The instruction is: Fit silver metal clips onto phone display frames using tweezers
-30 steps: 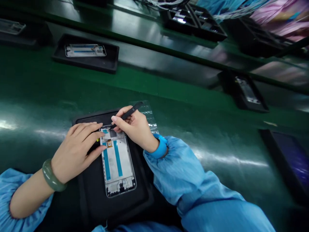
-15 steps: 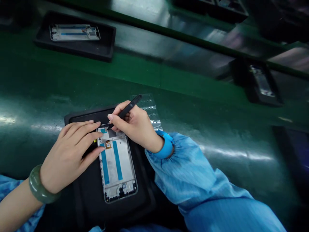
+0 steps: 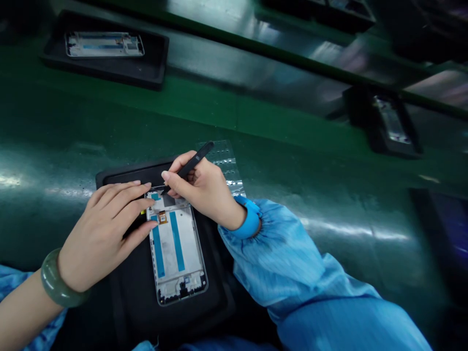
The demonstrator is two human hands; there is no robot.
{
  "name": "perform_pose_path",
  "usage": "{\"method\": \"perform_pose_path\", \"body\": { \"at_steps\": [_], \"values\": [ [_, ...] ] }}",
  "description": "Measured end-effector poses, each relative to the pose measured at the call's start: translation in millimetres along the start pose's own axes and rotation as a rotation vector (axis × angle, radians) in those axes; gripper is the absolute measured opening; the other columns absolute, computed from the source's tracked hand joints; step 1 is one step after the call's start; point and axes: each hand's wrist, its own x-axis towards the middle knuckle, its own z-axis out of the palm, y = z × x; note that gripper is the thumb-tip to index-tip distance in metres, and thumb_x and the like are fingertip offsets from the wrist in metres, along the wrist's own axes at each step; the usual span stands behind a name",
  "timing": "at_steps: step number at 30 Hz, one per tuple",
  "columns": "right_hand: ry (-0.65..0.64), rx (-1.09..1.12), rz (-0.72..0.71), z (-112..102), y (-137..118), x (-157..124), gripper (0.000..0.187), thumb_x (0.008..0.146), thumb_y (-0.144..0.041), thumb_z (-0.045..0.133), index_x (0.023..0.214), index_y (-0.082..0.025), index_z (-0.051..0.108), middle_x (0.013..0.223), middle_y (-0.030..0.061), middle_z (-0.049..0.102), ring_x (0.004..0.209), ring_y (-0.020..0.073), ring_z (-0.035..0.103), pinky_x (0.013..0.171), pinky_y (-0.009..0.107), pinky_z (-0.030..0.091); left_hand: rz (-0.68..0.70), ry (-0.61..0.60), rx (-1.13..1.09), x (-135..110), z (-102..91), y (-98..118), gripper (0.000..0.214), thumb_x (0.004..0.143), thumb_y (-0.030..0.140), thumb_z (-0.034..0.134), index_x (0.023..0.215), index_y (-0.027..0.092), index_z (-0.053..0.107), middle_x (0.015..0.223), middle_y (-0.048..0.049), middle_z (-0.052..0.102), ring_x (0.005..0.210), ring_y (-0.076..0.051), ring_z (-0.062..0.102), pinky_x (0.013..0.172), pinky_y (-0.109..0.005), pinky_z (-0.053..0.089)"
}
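Green and glossy, the bench surface [image 3: 73,131] is spread over almost the whole frame. A blue sleeve [image 3: 292,263] is seen across the lower right, closed at the wrist by a brighter blue cuff [image 3: 250,222].

Below the centre, toward the left, a black tray [image 3: 120,178] is laid flat on the bench. A second black tray [image 3: 149,73] is placed in the upper left of the frame with a phone frame inside it, and a third tray [image 3: 369,131] is found at the right edge, well apart from the hands.

The left hand [image 3: 102,229] is brought in from the lower left with a pale green bangle [image 3: 54,282] worn at the wrist. Its fingers are stretched out nearly flat and laid on the upper left edge of the phone frame [image 3: 175,253]; nothing is gripped by them. This frame is lodged in the near tray, lengthwise, with two blue strips shown on its pale inner face.

The right hand [image 3: 208,190] is set just above the frame's top end, its fingers closed around a slim black tool [image 3: 192,163]. The tool's tip is pointed down at the frame's top edge, close to the left fingertips.

A clear film sheet [image 3: 228,165] is partly hidden behind the right hand. A small orange part [image 3: 162,217] is seen near the frame's top.
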Motion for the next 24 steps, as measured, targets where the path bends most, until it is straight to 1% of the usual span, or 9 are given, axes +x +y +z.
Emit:
{"method": "perform_pose_path", "body": {
  "at_steps": [6, 12, 18, 24],
  "values": [
    [-0.002, 0.012, -0.005, -0.4, 1.1, 0.6, 0.015, 0.080, -0.030, 0.062, 0.082, -0.019, 0.052, 0.060, -0.0055, 0.057, 0.052, 0.0090, 0.059, 0.053, 0.022, 0.048, 0.000, -0.001, 0.006, -0.4, 0.0, -0.3, 0.027, 0.086, 0.034, 0.053, 0.110, 0.021, 0.055, 0.120, -0.0057, 0.058, 0.118, -0.025, 0.047, 0.096, -0.045, 0.038],
    [0.017, -0.107, -0.045, -0.4, 0.2, -0.9, 0.016, 0.083, -0.034, 0.058, 0.082, -0.019, 0.053, 0.066, -0.0038, 0.058, 0.058, 0.0099, 0.059, 0.058, 0.024, 0.048, 0.020, 0.003, 0.016, 1.1, -0.9, 0.6, 0.028, 0.086, 0.033, 0.053, 0.111, 0.020, 0.054, 0.120, -0.0072, 0.057, 0.117, -0.026, 0.048, 0.095, -0.045, 0.038],
    [0.025, -0.167, -0.070, 0.3, -0.3, -1.8, 0.015, 0.084, -0.034, 0.057, 0.083, -0.020, 0.054, 0.071, -0.0031, 0.059, 0.061, 0.0104, 0.059, 0.060, 0.025, 0.048, 0.065, -0.026, 0.101, 2.1, -0.4, 1.1, 0.036, 0.086, 0.029, 0.052, 0.121, 0.021, 0.052, 0.120, -0.0100, 0.055, 0.114, -0.029, 0.047, 0.093, -0.048, 0.041],
    [0.012, -0.175, -0.073, 0.8, -0.7, -2.0, 0.014, 0.084, -0.034, 0.057, 0.084, -0.020, 0.053, 0.070, -0.0035, 0.059, 0.061, 0.0104, 0.059, 0.062, 0.025, 0.048, 0.090, -0.019, 0.158, 5.1, 0.2, 3.0, 0.036, 0.085, 0.028, 0.052, 0.119, 0.019, 0.054, 0.117, -0.0116, 0.054, 0.109, -0.030, 0.049, 0.089, -0.050, 0.043]
  ]
}}
